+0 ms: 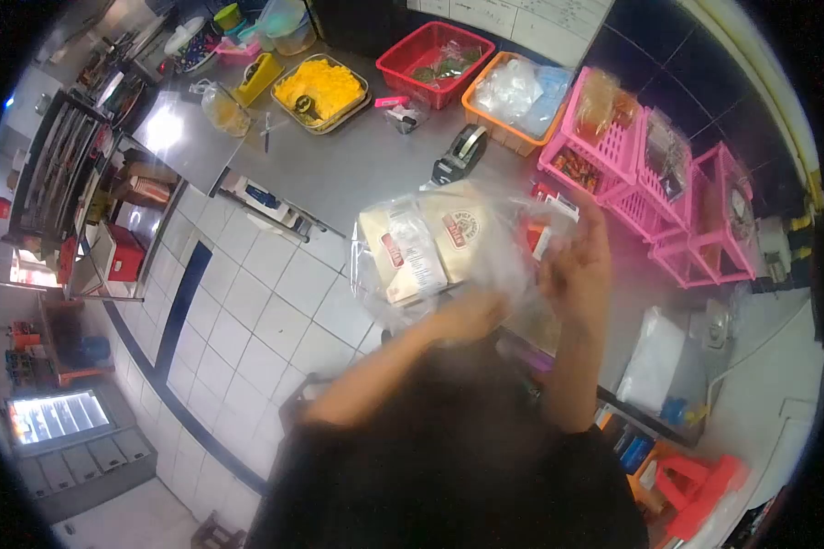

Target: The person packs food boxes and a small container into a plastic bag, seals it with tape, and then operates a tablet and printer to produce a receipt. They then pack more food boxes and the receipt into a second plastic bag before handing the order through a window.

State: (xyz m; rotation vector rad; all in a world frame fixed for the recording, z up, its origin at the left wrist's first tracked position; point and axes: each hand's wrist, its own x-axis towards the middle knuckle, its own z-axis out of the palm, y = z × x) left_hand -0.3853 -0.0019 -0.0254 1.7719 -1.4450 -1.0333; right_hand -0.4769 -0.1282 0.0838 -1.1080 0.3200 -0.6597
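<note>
**Clear bag of packets held over steel counter, both hands on it**

Containers, far side of the counter [357,174]:
- Steel tray [321,92] is filled with yellow shredded food; a small dark round item is seen lying in it.
- Red basket [435,62] is loaded with bagged dark-green items.
- Orange basket [515,101] is packed with clear and pale-blue plastic bags.
- Pink baskets [645,178] are lined up along the right edge; bagged goods are stacked in them, contents too blurred to be identified.
- A small bag of yellowish food [223,108] is set just left of the tray, beside a yellow tape dispenser [258,77].
- A black tape dispenser [459,154] is placed between the orange basket and the held bag.

Held item:
- A clear plastic bag [449,252] is held up above the near counter edge, in front of the chest. Flat beige packets [426,245] with red-and-white labels are seen inside; label text cannot be read.

Hands:
- Left hand [469,316] is closed on the bag's lower edge, from underneath.
- Right hand [579,265] is raised at the bag's right side, fingers part curled into the plastic film; the film is gripped there. Motion blur is noted, so exact finger placement cannot be told.
</note>
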